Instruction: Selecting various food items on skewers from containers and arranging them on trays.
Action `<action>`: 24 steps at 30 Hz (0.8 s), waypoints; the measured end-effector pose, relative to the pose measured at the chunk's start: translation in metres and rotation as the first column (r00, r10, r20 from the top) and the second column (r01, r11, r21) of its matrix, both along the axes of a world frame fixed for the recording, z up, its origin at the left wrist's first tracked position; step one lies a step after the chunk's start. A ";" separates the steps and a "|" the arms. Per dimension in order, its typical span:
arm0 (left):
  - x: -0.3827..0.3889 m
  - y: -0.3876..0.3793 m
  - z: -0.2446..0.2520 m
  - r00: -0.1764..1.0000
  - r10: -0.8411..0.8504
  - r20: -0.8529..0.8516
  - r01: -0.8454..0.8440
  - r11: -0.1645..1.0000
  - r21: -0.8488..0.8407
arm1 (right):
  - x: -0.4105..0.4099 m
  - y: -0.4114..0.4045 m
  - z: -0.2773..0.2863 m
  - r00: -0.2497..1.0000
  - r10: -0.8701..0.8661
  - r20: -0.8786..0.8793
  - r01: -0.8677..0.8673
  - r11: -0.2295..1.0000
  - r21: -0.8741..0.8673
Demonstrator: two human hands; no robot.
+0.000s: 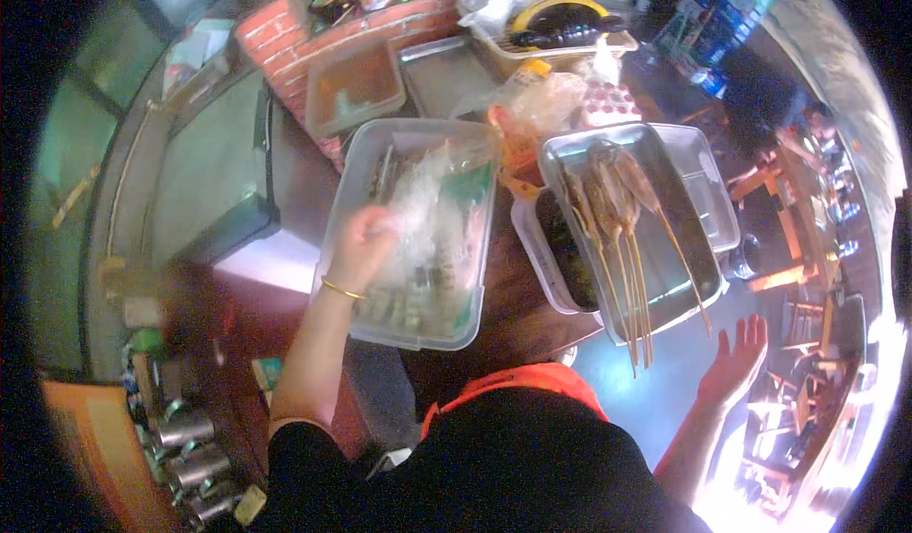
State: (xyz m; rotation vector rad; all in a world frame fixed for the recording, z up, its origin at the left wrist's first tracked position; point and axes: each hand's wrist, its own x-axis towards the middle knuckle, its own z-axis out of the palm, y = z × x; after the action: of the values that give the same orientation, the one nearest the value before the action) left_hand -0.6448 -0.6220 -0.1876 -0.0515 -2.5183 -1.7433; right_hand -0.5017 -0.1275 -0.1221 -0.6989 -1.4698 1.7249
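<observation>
My left hand (374,230), with a gold bangle at its wrist, is over a clear plastic tub (363,141); its fingers close on a crumpled clear plastic bag (420,209), blurred. Packed skewered food and green packaging (467,182) lie in the tub. To the right, a metal tray (684,276) holds several skewers of brownish meat (616,187), their wooden sticks pointing towards me over its near edge. My right hand (737,362) is raised beside the tray's lower right corner, palm up, fingers apart, holding nothing.
Under the metal tray sit a plastic container with dark contents (563,248) and a clear lidded container (702,184). Behind are an orange-brown tub (356,88), an empty-looking metal tray (449,80), plastic bags (548,105) and a brick ledge (399,23). People (805,141) are at a table far right.
</observation>
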 end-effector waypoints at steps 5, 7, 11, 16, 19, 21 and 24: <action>-0.099 0.065 0.052 0.911 0.020 -0.411 0.063 0.981 0.186 | 0.013 0.009 -0.005 0.995 -0.091 0.047 0.092 0.996 -0.009; -0.158 0.097 0.060 0.805 -0.017 -0.593 0.101 0.989 0.109 | 0.022 0.011 -0.004 0.989 -0.131 0.070 0.132 0.991 -0.016; -0.244 0.162 0.066 0.829 -0.304 -0.470 0.114 0.914 -0.390 | 0.047 0.013 0.007 0.948 -0.283 0.146 0.285 0.958 0.011; -0.277 0.199 -0.005 0.855 -0.503 -0.121 0.349 0.734 -0.583 | 0.084 0.017 0.004 0.880 -0.419 0.224 0.404 0.908 0.114; -0.297 0.167 -0.014 0.856 -0.335 -0.394 0.163 0.898 -0.409 | 0.086 0.021 0.002 0.878 -0.416 0.235 0.391 0.909 0.147; -0.275 0.162 0.020 0.868 -0.253 -0.428 0.164 0.958 -0.233 | 0.079 0.025 0.003 0.845 -0.487 0.220 0.467 0.873 0.140; -0.254 0.094 0.034 0.881 -0.242 -0.406 0.119 0.945 -0.305 | 0.049 0.027 0.016 0.885 -0.434 0.170 0.397 0.893 0.213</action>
State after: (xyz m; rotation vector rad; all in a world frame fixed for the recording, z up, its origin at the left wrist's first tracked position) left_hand -0.8983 -0.5278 -0.1535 -0.6458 -2.4366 -1.2344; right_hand -0.4523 -0.1009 -0.1061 -1.0463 -1.4584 1.2064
